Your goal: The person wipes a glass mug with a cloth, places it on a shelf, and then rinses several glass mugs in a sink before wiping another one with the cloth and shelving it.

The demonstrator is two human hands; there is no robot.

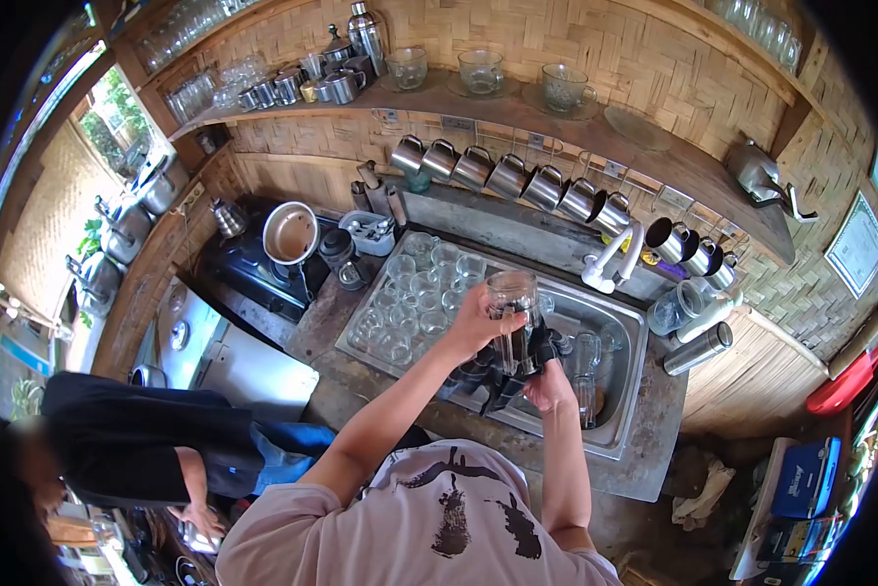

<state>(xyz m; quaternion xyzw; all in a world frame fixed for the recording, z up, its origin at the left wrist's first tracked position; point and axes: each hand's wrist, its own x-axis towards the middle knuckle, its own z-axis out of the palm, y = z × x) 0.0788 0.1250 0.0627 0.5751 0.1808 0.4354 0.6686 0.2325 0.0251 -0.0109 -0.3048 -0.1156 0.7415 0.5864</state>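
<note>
Over the sink, my left hand (480, 324) is wrapped round a tall clear drinking glass (513, 285). Bunched black material (529, 352), which looks like a cloth, lies against the lower part of the glass. My right hand (551, 386) is closed on that black material from below; its fingers are partly hidden. Below and to the right, glass mugs (587, 356) lie in the metal sink basin (637, 376). Left of my hands, many upturned glasses (414, 298) stand on the drainboard (346, 342).
A white faucet (603, 272) rises behind the basin. Metal mugs (507, 176) hang under the wooden shelf (644, 142). At left, a pot (290, 234) sits on the black stove (238, 269). A person in dark clothes (146, 439) is close at my left. A steel tumbler (698, 350) lies at right.
</note>
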